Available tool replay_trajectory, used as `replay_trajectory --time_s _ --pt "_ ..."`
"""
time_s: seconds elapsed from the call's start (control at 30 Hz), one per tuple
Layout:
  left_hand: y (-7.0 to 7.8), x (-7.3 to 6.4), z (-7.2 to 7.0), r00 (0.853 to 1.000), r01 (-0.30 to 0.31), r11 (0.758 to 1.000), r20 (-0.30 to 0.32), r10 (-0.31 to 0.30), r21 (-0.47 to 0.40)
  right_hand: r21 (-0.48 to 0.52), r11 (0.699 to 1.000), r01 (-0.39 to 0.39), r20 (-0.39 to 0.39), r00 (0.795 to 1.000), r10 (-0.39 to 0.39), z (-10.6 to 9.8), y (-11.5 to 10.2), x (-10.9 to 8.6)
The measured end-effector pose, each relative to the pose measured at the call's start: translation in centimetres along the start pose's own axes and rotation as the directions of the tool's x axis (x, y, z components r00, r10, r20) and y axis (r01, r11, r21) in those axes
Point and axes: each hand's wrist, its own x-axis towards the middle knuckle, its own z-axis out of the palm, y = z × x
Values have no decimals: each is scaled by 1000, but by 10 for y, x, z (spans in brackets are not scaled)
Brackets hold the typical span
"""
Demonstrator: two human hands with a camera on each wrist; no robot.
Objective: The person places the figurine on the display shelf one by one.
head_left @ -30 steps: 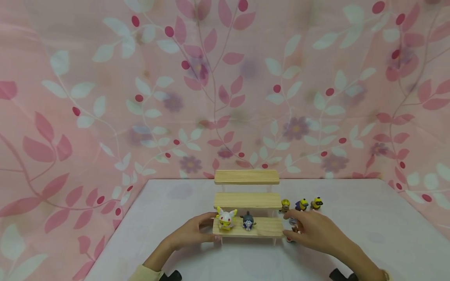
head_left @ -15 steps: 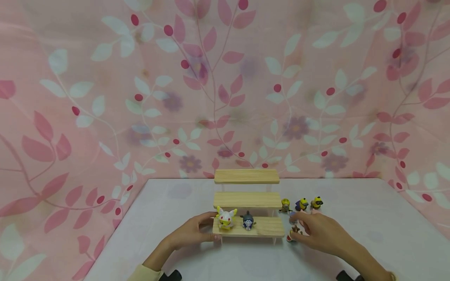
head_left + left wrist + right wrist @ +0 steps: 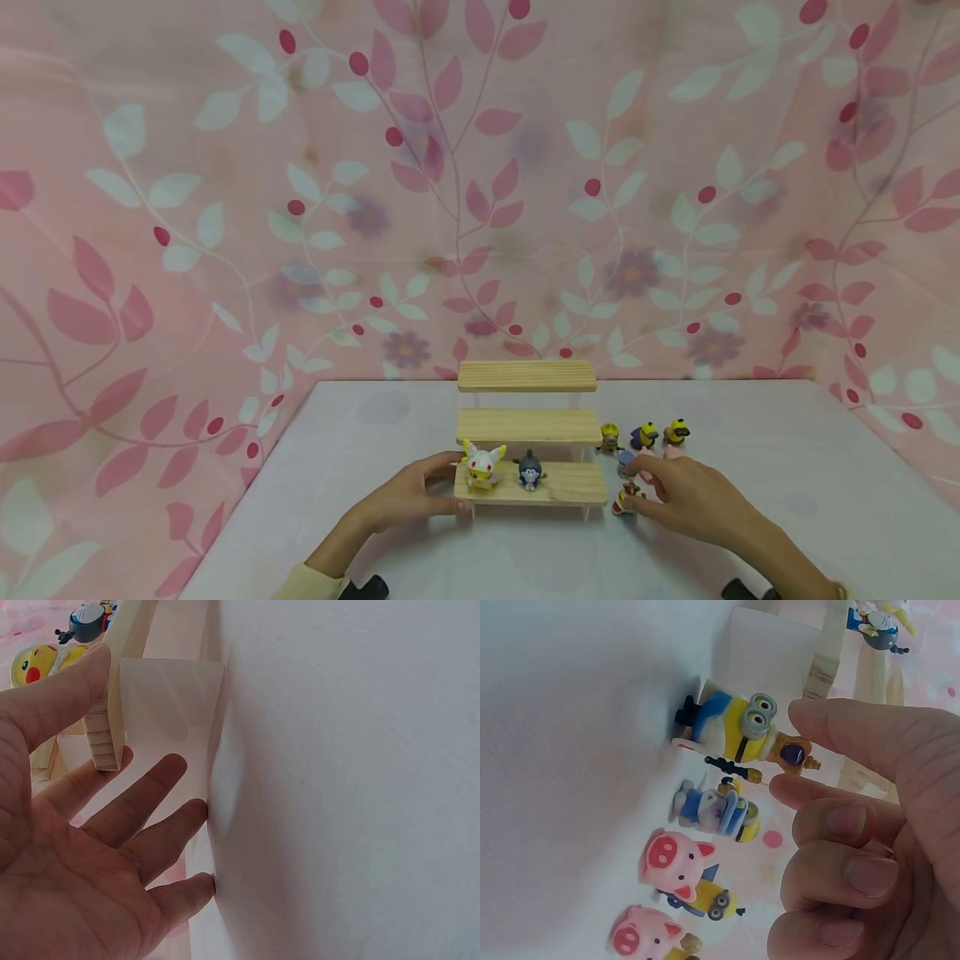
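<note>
My left hand (image 3: 411,497) grips the left end of the lowest board on a three-tier wooden display shelf (image 3: 570,483), thumb in front and index finger behind. In the left wrist view, the other fingers spread beside the clear support. On that board stand a yellow figurine in a white costume (image 3: 482,468) and a dark-hatted figurine (image 3: 528,472). My right hand (image 3: 682,493) is at the shelf's right side. Its thumb and index finger stand apart on either side of the gold crown of a minion figurine (image 3: 739,724), which stands on the table.
Beside the crowned figurine stand a blue-hatted figurine (image 3: 716,810) and two pink pig figurines (image 3: 676,859). Behind are yellow minion figurines (image 3: 643,436) in a row. White cloth (image 3: 375,417) covers the table, and a pink floral curtain (image 3: 480,208) hangs behind.
My right hand has left the shelf's right end and moved a little right, to the crowned minion figurine. The left hand keeps its grip on the board.
</note>
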Motion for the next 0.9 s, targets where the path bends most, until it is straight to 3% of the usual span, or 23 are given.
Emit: replay_trajectory --time_s 0.9 --pt "7 -2 2 1000 -10 1000 1 10 10 25 1000 -5 -1 1000 5 1 3 -1"
